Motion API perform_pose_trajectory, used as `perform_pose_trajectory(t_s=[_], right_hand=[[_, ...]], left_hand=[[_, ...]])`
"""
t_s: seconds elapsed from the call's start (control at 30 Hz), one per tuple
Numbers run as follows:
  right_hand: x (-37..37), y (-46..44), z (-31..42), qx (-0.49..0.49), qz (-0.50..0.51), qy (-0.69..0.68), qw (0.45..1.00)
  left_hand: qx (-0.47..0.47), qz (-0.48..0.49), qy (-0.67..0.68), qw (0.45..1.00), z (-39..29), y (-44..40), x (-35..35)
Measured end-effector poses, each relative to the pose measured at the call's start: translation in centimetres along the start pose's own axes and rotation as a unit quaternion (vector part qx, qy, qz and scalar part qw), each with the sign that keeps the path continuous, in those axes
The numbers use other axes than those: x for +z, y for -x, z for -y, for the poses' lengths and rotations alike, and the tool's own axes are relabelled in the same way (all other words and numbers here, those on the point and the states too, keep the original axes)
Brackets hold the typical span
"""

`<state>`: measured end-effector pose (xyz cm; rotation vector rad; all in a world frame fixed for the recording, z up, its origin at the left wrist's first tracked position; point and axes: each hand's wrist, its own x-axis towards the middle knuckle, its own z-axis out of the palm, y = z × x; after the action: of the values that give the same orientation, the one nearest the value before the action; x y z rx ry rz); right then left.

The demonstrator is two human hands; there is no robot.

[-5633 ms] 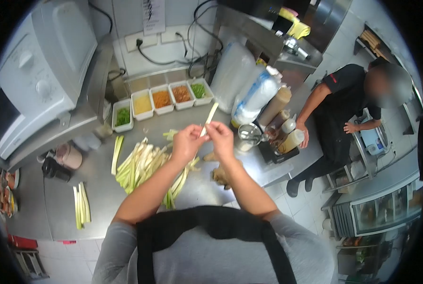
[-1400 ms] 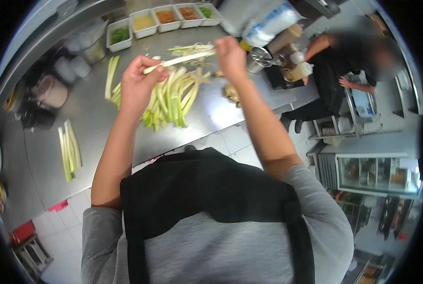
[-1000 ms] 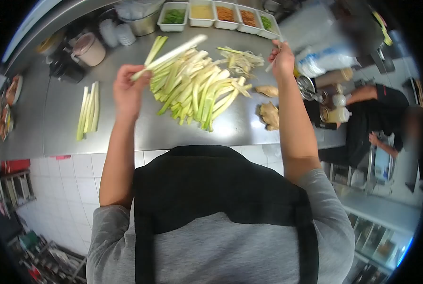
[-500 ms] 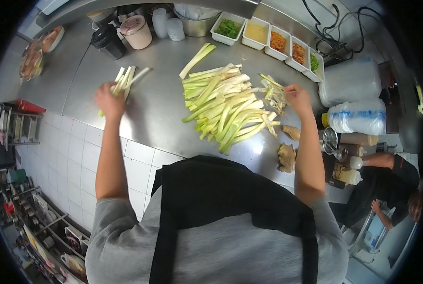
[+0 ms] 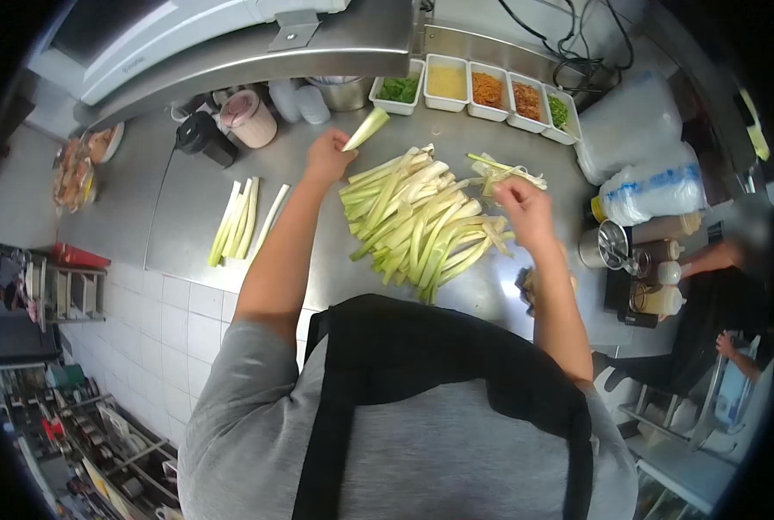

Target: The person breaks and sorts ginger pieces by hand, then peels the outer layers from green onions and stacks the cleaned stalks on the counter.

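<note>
My left hand is closed round the lower end of a pale green leek stalk, which points up and to the right. To its right lies a big pile of leek stalks, white ends mostly to the upper right. My right hand is pinched at the right side of the pile, just below some thin leek peelings; whatever its fingertips hold is hidden. Several separated leek stalks lie in a row on the left of the steel counter. Beneath my right forearm a ginger root is partly hidden.
At the back stand white tubs, one with chopped greens, a black lidded cup and a pink-lidded container. A steel shelf overhangs the counter. Right are plastic bags, squeeze bottles and a co-worker's arm.
My left hand has left the stalks on the left and moved right and up to grip the lone stalk above the pile. My right hand has moved slightly down and left. The view has shifted.
</note>
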<state>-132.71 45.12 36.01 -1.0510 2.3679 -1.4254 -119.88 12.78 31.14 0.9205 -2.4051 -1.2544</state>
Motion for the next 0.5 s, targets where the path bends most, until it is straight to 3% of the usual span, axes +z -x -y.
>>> perform_pose_trajectory(t_s=[0.07,0.17,0.23,0.4,0.5], right_hand=[[3.5,-0.1,2.1,-0.012,0.011,-0.145,0.989],[6.5,-0.6,5.5,0.117,0.007,-0.351,0.929],[7.6,-0.3,6.4,0.181,-0.032,-0.433,0.882],[6.7,2.0,5.1,0.105,-0.067,-0.362,0.924],[6.0,2.8,5.1,0.076,-0.067,-0.331,0.938]], left_hand=[[-0.027,0.073,0.318,0.945,-2.5,2.6,0.6],[-0.019,0.139,0.472,0.87,-6.1,6.7,3.3],[0.004,0.17,0.483,0.859,-7.4,9.1,5.6],[-0.042,0.196,0.475,0.857,-10.3,12.2,6.2],[0.017,0.2,0.487,0.85,-10.8,12.1,6.4]])
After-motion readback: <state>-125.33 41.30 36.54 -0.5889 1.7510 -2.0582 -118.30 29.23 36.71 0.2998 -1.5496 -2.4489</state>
